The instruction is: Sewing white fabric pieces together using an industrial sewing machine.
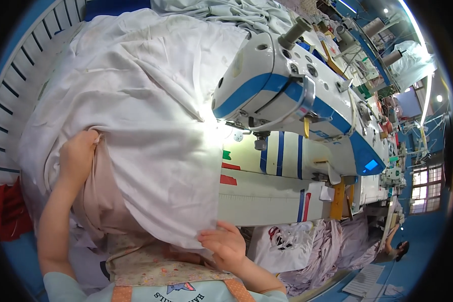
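A large white cloth (151, 166) is spread over the table and hangs down at the front over my lap. At the left, my left hand (79, 153) is closed on a bunched fold of it, beside a hanging pinkish part of the fabric (108, 201). My right hand (224, 245) rests with fingers stretched out and apart on the cloth's near right corner. The cloth's far right part reaches the lit needle area of a white and blue sewing machine (267, 83); the needle itself is lost in glare.
A pale machine bed (267, 201) with coloured tape strips runs rightward. Below it are a white bag (279, 246) and crumpled mauve fabric (332, 246). Grey-green cloth (216, 15) lies at the back. Red fabric (11, 211) is at far left. Another person (392, 249) is at far right.
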A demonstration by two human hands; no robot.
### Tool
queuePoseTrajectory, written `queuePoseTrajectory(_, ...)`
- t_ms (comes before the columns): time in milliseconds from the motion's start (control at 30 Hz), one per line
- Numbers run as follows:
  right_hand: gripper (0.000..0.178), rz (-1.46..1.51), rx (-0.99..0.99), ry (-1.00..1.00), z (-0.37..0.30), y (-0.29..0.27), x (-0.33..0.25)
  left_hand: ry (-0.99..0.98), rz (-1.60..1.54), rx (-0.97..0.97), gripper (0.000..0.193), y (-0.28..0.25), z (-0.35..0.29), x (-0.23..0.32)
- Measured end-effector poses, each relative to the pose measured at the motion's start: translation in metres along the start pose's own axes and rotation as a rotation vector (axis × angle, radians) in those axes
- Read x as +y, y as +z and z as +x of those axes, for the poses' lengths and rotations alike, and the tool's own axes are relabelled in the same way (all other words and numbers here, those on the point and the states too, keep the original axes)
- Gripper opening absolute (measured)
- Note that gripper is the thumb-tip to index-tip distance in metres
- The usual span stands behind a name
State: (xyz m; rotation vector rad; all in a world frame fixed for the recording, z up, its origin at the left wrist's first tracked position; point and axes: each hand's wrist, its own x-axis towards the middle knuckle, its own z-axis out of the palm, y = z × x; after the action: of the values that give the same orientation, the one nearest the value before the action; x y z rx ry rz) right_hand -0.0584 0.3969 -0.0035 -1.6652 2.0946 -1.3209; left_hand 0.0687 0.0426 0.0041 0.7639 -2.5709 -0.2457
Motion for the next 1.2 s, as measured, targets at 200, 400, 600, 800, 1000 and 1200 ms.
queuePoseTrajectory(200,0.031,-0.078,-0.010,0.016,0.027,-0.006,0.008,0.086,0.014,0.000,0.009,0.012,0.032,-0.009)
queuePoseTrajectory(400,0.028,-0.152,-0.034,0.018,0.057,-0.013,0.019,0.129,0.058,-0.013,0.011,0.023,0.059,-0.015)
queuePoseTrajectory(600,0.026,-0.198,-0.043,-0.001,0.085,-0.017,0.033,0.101,0.113,-0.030,0.015,0.037,0.085,-0.023)
queuePoseTrajectory(800,0.029,-0.223,-0.054,-0.038,0.111,-0.023,0.046,0.094,0.127,-0.022,0.016,0.049,0.110,-0.032)
queuePoseTrajectory(1000,0.034,-0.216,-0.059,-0.011,0.134,-0.026,0.060,0.101,0.073,-0.003,0.017,0.059,0.138,-0.040)
queuePoseTrajectory(1200,0.021,-0.295,-0.030,0.127,0.145,-0.024,0.077,0.077,-0.069,0.085,0.017,0.068,0.139,-0.060)
